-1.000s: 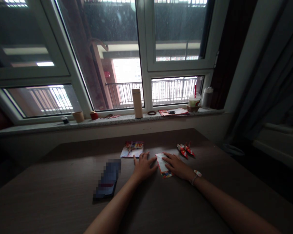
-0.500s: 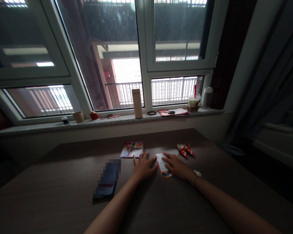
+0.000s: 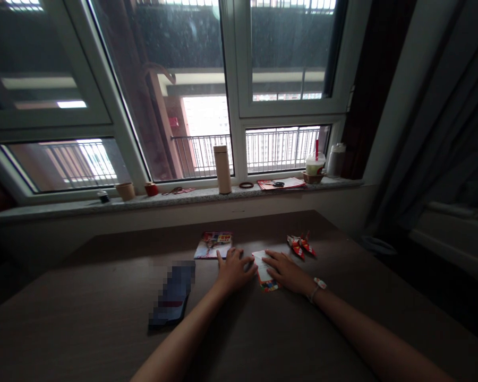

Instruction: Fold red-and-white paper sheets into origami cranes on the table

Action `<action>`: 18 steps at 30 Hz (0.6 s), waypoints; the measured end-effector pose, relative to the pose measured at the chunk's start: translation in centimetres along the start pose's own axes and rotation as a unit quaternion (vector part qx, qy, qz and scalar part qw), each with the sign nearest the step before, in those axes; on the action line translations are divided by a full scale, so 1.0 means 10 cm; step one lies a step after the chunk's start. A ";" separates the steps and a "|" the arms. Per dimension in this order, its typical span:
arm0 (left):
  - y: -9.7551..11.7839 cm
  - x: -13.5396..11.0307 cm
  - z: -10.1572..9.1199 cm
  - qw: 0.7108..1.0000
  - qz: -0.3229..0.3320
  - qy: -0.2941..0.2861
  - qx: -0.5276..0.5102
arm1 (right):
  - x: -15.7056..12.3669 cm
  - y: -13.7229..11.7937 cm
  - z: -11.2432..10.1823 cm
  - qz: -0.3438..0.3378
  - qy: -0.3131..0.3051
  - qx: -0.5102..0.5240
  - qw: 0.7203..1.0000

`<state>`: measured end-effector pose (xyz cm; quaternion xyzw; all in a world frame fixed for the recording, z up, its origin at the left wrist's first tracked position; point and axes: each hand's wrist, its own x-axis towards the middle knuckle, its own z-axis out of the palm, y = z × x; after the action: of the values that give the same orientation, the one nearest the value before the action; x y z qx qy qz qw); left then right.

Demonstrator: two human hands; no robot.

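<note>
Both hands rest on a dark wooden table (image 3: 103,339). My left hand (image 3: 233,271) lies flat, fingers spread, its fingertips touching the left edge of a small folded paper (image 3: 263,272), white on top with a coloured printed end. My right hand (image 3: 287,272), with a band on its wrist, presses flat on the right side of that paper, fingers stretched out. Just beyond the left hand lies a stack of colourful printed square sheets (image 3: 214,244). Two folded red paper cranes (image 3: 300,245) stand to the right of the hands.
A blurred dark phone (image 3: 172,294) lies left of my left arm. On the windowsill (image 3: 63,204) stand a tall beige flask (image 3: 223,168), a drink cup with a red straw (image 3: 314,164), a small paper cup (image 3: 126,190), a red cup (image 3: 151,188) and red papers (image 3: 281,184).
The view has shifted slightly; both hands stay flat on the folded paper, nearly unmoved.
</note>
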<state>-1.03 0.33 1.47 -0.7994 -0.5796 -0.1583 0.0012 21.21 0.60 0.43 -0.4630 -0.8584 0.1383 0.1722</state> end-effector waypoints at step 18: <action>0.00 0.01 0.04 0.997 0.073 0.012 -0.005 | 0.03 0.05 0.02 -0.024 0.023 -0.016 0.999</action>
<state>-0.87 0.48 1.09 -0.8375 -0.5191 -0.1701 0.0150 21.34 1.05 0.12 -0.4478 -0.8672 0.1100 0.1879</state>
